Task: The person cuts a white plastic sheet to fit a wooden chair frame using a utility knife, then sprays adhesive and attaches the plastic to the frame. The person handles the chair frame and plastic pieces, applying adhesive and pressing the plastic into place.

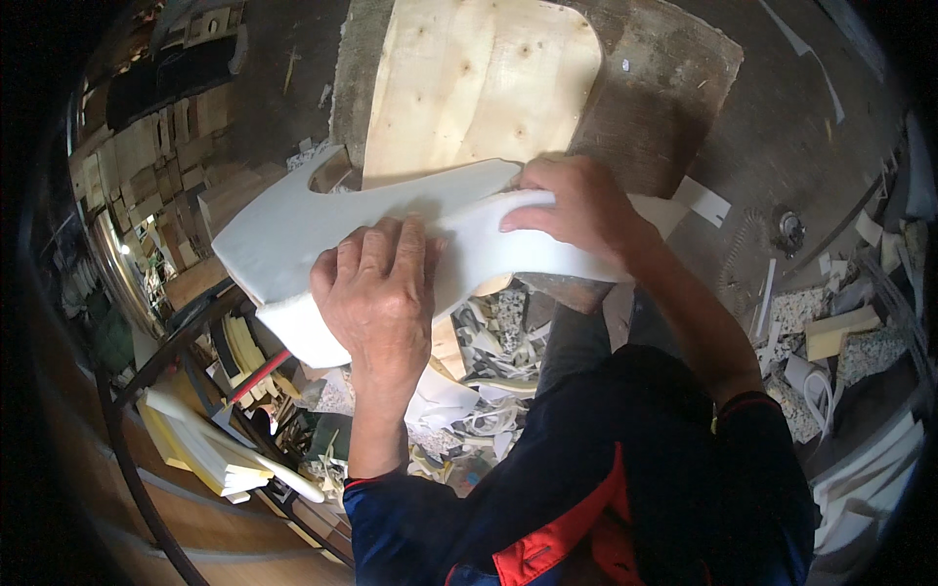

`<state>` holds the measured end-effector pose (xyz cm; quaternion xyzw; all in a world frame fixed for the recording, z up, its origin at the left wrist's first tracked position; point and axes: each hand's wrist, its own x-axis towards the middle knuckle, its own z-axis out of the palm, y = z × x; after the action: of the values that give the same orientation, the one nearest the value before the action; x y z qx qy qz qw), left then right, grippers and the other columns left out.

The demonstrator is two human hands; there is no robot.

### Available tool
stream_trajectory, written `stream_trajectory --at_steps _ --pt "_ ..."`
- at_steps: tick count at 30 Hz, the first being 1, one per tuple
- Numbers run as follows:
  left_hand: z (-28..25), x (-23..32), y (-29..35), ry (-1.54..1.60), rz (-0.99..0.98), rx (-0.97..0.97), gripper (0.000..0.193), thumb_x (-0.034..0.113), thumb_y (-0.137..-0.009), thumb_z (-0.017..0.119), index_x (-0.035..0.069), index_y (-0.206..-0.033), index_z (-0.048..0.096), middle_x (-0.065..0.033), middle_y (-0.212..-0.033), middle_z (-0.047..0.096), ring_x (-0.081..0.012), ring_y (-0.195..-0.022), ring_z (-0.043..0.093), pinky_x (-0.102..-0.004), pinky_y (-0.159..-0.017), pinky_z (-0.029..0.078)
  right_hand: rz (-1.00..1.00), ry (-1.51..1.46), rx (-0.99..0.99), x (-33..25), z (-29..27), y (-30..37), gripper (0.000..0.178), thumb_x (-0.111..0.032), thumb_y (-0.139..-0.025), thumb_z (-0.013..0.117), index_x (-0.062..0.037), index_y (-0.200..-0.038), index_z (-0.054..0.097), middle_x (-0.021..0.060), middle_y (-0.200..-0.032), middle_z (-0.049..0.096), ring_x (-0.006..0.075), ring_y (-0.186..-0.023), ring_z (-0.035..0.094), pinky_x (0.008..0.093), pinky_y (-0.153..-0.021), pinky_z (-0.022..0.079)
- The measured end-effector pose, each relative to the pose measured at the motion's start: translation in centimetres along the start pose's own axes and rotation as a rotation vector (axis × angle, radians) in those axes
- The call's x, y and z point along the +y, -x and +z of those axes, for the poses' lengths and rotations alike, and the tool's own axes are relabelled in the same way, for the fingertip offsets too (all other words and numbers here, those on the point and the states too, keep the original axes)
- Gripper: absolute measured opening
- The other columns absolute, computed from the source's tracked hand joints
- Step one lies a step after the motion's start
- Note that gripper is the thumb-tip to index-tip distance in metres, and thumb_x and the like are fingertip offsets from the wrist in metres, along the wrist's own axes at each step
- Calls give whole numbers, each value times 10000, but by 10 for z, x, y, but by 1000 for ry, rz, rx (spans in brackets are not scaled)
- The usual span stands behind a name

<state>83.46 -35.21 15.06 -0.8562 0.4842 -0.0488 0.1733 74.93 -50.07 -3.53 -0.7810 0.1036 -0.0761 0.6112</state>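
In front of me lies a large curved piece with a smooth pale-grey face (337,215) and a notch in its far edge. A thick white foam strip (489,239) runs along its near side, bending with the outline. My left hand (379,283) is closed over the strip toward its left end, fingers together and bent onto the foam. Farther right, my right hand (584,205) pinches the strip's upper edge, with the thumb on the near side. Its fingers are partly hidden behind the edge. The piece's underside cannot be seen.
Beyond the piece lies a pale wooden board (479,83) on a brown sheet (674,88). Foam scraps (498,332) litter the floor below and more offcuts (850,337) lie at right, near a coiled hose (743,249). Stacked wood pieces (147,166) and a dark metal frame (176,342) stand left.
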Motion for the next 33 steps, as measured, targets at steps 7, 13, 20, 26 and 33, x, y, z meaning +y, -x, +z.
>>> stream_trajectory --at_steps 7,13,20,26,33 --pt "6 5 4 18 -40 -30 247 211 -836 773 98 -1053 739 -37 -1025 701 -239 -980 641 -407 -857 436 111 -72 -161 50 -37 31 387 -422 -805 791 -51 -867 698 172 -761 679 353 -701 668 452 -657 498" --pt "3 7 0 -2 -16 15 262 186 -790 807 115 -1038 760 -12 -975 710 -218 -867 631 -372 -799 446 267 325 -104 25 -24 10 348 -396 -818 778 -60 -888 724 181 -787 699 352 -743 699 457 -683 525" --pt "6 6 7 42 -54 -23 280 208 -820 793 83 -1064 739 -27 -1011 700 -229 -950 639 -381 -837 414 384 403 -103 3 -16 -4 303 -334 -814 769 -43 -815 683 183 -781 680 376 -777 686 485 -697 511" --pt "5 8 6 40 -61 -23 298 203 -820 794 89 -1090 734 -34 -1014 702 -230 -935 640 -388 -842 408 396 433 -104 -3 -9 -11 290 -304 -830 756 -26 -856 679 194 -792 686 374 -793 697 478 -703 528" --pt "6 6 9 54 -60 -9 266 204 -820 796 95 -1053 729 -30 -1002 696 -225 -925 637 -387 -845 408 392 456 -75 -2 -2 -14 291 -305 -831 754 -26 -849 674 194 -784 687 374 -786 702 475 -682 538"
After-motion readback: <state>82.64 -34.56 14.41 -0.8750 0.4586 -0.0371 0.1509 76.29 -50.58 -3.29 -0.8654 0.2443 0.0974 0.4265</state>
